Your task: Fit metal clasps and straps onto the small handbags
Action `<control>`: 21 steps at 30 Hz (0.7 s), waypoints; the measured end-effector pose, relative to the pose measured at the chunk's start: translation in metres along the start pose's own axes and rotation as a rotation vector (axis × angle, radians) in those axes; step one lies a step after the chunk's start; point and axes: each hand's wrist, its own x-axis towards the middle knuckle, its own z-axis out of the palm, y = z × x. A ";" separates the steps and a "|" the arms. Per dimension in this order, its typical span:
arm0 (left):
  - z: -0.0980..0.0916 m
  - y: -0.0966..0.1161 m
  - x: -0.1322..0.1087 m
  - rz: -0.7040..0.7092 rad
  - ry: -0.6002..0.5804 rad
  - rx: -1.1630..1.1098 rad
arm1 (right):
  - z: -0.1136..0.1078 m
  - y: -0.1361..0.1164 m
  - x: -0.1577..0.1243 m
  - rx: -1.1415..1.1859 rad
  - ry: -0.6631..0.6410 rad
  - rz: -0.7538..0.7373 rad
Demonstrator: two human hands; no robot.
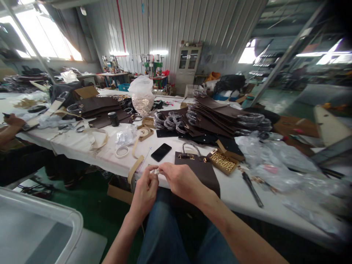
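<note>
My left hand (148, 185) and my right hand (178, 179) meet at the table's near edge, fingers pinched together. Between the fingertips is a small pale bit, too small to name. Beside my right hand lies a dark brown leather bag panel (205, 174), hanging over the edge, with a plastic-wrapped handle (191, 146) and gold hardware. A black phone (161, 152) rests just beyond my hands. To the right of the handle sits a small cardboard box of gold studs (223, 163). A strip of beige tape (135, 169) hangs over the edge left of my left hand.
Stacked brown bag panels (217, 113) with wrapped handles fill the table's back right. Clear plastic bags (275, 157) and a black-handled tool (252, 189) lie right. A tape roll (121, 151) and black jar (113, 119) stand left. Another person's hand (13, 121) shows far left.
</note>
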 end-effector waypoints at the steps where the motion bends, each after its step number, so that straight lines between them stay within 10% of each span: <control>1: 0.000 -0.001 0.002 -0.009 0.003 -0.018 | -0.002 -0.001 0.003 -0.034 -0.002 0.005; 21: -0.020 -0.013 0.018 0.158 0.216 0.012 | 0.016 -0.009 0.018 0.019 0.228 -0.160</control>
